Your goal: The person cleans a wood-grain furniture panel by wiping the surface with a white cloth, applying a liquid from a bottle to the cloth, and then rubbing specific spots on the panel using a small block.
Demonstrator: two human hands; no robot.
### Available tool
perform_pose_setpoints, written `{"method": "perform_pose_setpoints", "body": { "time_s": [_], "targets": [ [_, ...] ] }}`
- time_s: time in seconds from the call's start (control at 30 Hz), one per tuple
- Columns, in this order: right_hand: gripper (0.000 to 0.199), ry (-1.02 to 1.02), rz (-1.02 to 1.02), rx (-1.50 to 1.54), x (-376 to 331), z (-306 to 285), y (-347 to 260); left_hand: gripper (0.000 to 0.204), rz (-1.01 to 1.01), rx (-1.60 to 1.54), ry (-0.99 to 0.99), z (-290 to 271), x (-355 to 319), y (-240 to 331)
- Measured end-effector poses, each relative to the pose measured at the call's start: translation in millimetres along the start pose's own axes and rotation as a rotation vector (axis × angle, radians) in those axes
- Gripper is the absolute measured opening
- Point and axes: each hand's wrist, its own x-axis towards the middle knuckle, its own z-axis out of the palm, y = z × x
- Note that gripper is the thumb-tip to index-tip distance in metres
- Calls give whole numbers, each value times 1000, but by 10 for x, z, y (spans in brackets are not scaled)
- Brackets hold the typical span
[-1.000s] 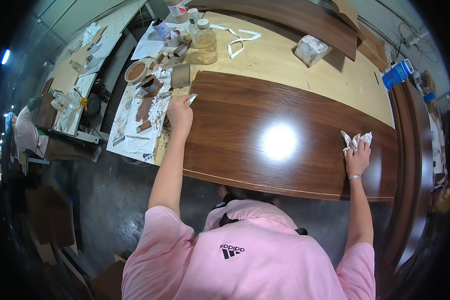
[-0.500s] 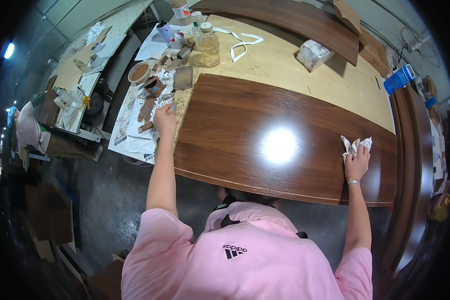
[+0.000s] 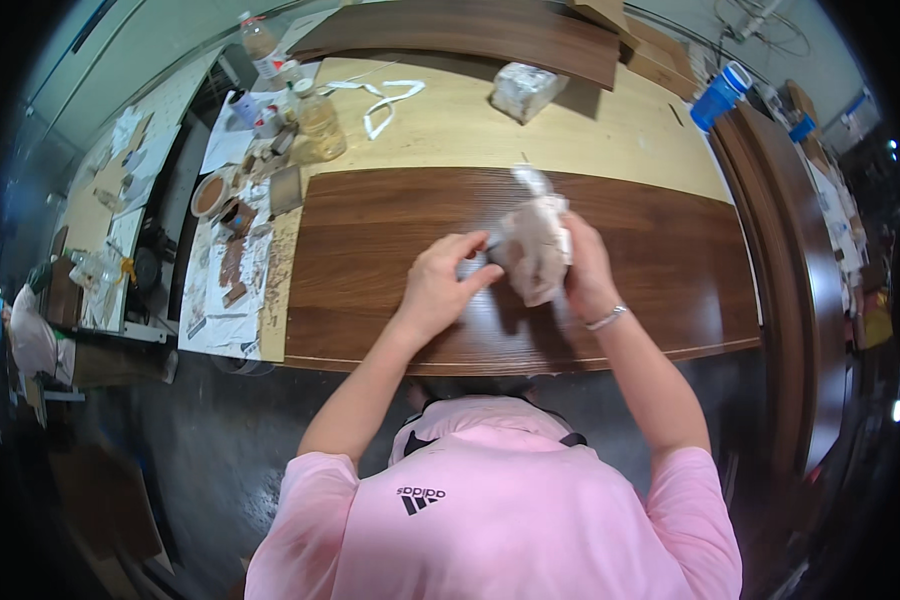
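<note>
A dark brown wood-grain board (image 3: 370,235) lies flat on the table in front of me. Above its middle, my right hand (image 3: 590,265) grips a crumpled white rag (image 3: 535,250) with brownish stains, blurred by motion. My left hand (image 3: 442,285) is close beside it, thumb and forefinger curved around a small grey flat blade (image 3: 493,246). The blade meets the rag's left side, and the rag partly hides it. Both hands are over the board.
At left, stained paper (image 3: 205,315) holds a tub of brown paste (image 3: 210,195) and a grey sanding block (image 3: 286,188). Bottles (image 3: 320,128) stand behind. A plastic-wrapped block (image 3: 525,92), white strap (image 3: 377,115) and another brown board (image 3: 450,35) lie farther back; a blue bottle (image 3: 720,97) is at right.
My left hand has come right from the paper with the grey blade. My right hand has lifted the rag and brought it left to meet the blade. The view has shifted.
</note>
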Motion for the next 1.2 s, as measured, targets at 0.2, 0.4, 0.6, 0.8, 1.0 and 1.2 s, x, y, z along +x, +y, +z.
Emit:
{"method": "perform_pose_setpoints", "body": {
  "time_s": [0.2, 0.4, 0.6, 0.8, 1.0, 1.2],
  "targets": [
    [35, 31, 95, -56, 113, -288, -20, 5, -133, -108, 78, 181, 54, 44],
    [46, -82, 206, 219, 81, -491, -179, 16, 1, 93, 153, 460, 217, 256],
    [46, -8, 182, 34, 415, -701, -170, 5, -224, -111, 196, 349, 93, 48],
    [35, -34, 17, -129, 671, -1000, -219, 6, -399, -383, 475, -205, -244, -110],
    [42, -189, -42, -467, 514, -617, -524, 11, -363, -332, 665, -895, -451, -314],
    [41, -425, -137, -558, 423, -308, -564, 12, -60, 234, -88, -1502, -490, -277]
  ]
}}
